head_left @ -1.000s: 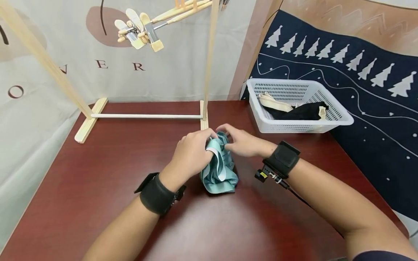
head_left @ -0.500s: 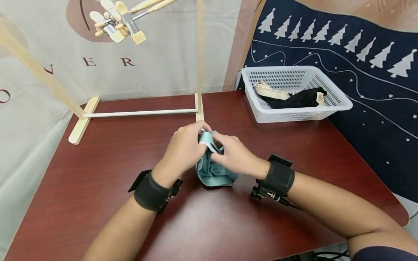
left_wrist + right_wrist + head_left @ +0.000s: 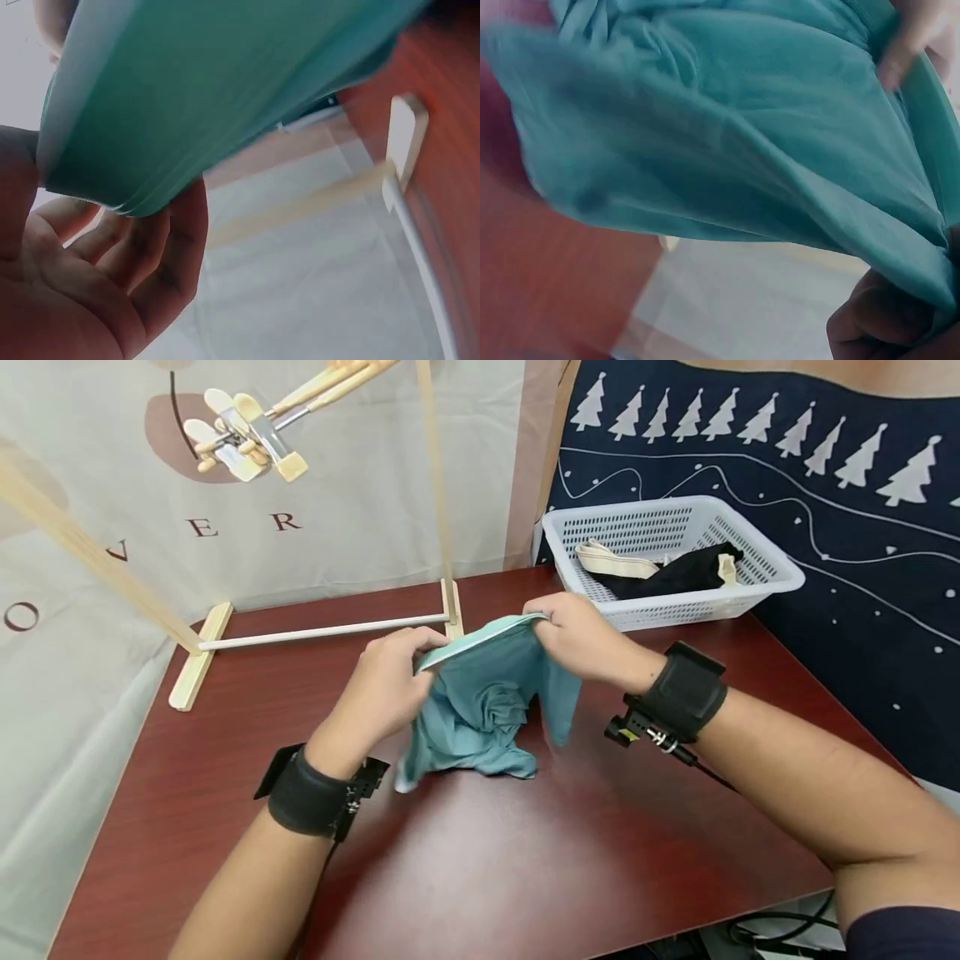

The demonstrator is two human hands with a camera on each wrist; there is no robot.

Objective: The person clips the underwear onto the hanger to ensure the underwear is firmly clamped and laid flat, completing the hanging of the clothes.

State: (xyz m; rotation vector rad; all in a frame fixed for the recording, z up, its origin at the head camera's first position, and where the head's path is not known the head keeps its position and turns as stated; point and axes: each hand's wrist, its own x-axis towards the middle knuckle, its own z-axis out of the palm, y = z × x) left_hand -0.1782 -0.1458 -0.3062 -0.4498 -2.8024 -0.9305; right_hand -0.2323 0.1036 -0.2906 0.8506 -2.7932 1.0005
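Note:
A teal garment (image 3: 480,706) with a pale waistband hangs stretched between both hands above the dark red table (image 3: 525,860). My left hand (image 3: 393,672) pinches the waistband's left end, and my right hand (image 3: 573,631) grips its right end. The cloth's lower part is bunched and touches the table. In the left wrist view the teal garment (image 3: 225,82) fills the top, held at its corner by my left hand (image 3: 82,247). The right wrist view is nearly all teal garment (image 3: 727,135), with my right hand (image 3: 900,322) clutching its edge at the lower right.
A wooden drying rack (image 3: 315,631) stands at the back of the table, with clip hangers (image 3: 240,435) hanging up left. A white plastic basket (image 3: 667,564) at the back right holds black and cream garments. A printed curtain hangs behind.
The hands have lifted the bunched garment off the table and pulled apart, stretching the waistband out between them. The cloth now hangs open instead of crumpled.

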